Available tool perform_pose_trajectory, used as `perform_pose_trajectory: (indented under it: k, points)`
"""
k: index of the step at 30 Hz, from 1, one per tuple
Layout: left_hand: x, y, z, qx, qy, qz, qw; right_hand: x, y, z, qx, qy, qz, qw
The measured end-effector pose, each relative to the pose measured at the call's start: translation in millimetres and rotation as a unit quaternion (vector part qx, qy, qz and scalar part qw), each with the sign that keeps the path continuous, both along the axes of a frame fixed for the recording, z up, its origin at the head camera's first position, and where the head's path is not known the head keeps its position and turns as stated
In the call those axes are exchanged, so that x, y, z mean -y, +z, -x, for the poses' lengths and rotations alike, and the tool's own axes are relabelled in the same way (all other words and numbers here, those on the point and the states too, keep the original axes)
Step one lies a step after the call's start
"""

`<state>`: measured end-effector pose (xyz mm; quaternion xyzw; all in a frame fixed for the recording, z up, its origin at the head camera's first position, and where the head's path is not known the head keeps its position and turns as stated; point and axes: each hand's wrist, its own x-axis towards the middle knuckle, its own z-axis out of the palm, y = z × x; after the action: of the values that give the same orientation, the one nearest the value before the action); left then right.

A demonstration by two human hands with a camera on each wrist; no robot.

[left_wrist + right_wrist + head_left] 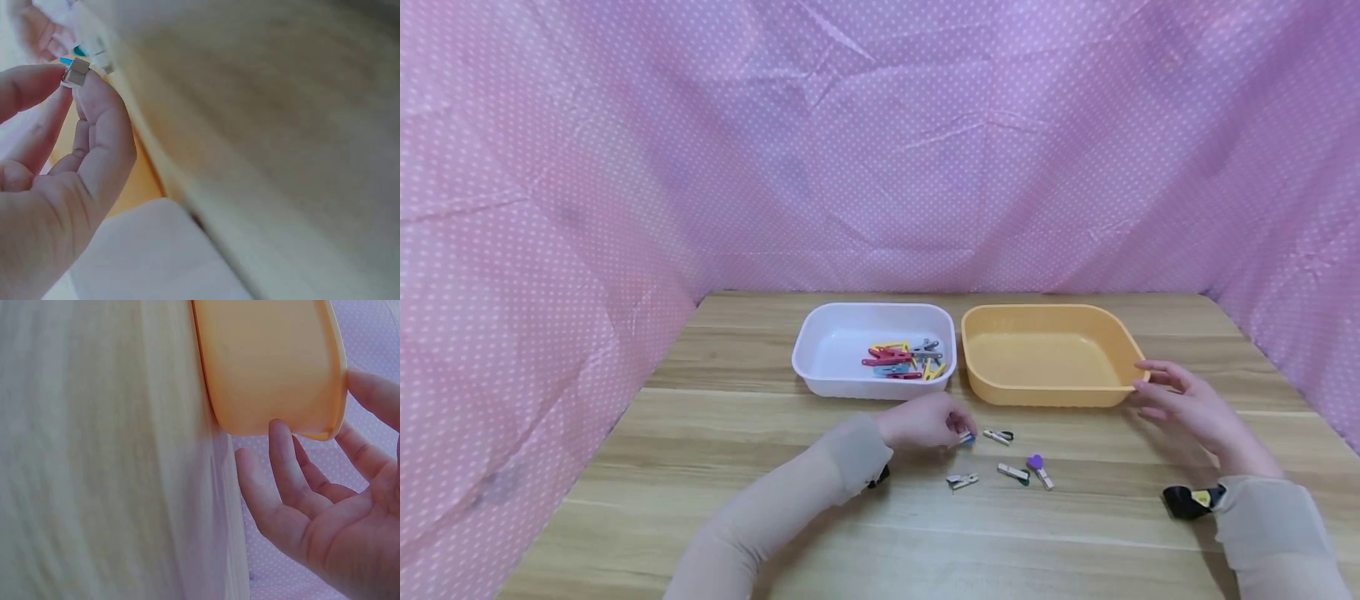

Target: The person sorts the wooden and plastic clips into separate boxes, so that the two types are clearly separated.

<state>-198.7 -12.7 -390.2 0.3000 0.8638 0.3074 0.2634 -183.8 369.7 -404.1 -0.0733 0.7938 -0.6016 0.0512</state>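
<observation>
Clock set on the held clip in the head view, 12 away from the person. Left hand pinches a wooden clip with a blue piece between thumb and fingertip, just over the table. Left wrist view shows this clip nearly end-on: squared wooden ends face the camera, long axis foreshortened, blue at the far side; in the head view fingers hide too much to fix the axis. Right hand, well apart toward 3, has fingers spread and lightly bent, fingertips against the end wall and rim of the yellow bin, which sits between 1 and 2. Black-trimmed clip, just beside at 3: axis 10–4, black toward 4. Green-trimmed clip at 4: axis 10–4, green end toward 4. Purple-heart clip beyond it: axis 11–5, heart toward 11. Greyish-trimmed clip at 6: axis roughly 8–2. White bin at 10 holds red, yellow, grey and blue clips, axes mixed. Labels: yellow patch on the right wrist's black strap; any print too small to read.
</observation>
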Motion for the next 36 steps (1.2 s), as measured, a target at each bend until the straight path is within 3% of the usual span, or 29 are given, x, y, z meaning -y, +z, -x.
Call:
perform_pose_trajectory:
  k: [7, 13, 21, 29, 36]
  points:
    - [4.7, 15.7, 0.3, 0.036, 0.053, -0.077, 0.995, -0.5, 1.8, 0.5, -0.003, 0.001, -0.002, 1.0]
    - [6.1, 28.2, 6.7, -0.039, 0.066, -0.12, 0.9899, 0.1, 3.8, 2.5, -0.003, 0.005, 0.009, 1.0]
    - [5.5, 48.8, 14.9, -0.078, 0.092, -0.173, 0.9775, 0.1, 2.1, 0.9, -0.004, 0.004, 0.015, 1.0]
    - [-0.6, 66.1, 32.7, -0.036, 0.112, -0.198, 0.9732, 0.0, 0.5, -1.0, -0.001, 0.0, 0.024, 1.0]
    - [-14.8, 75.6, 47.1, -0.027, 0.13, -0.216, 0.9674, 0.8, 1.2, -2.0, -0.004, -0.007, -0.005, 1.0]
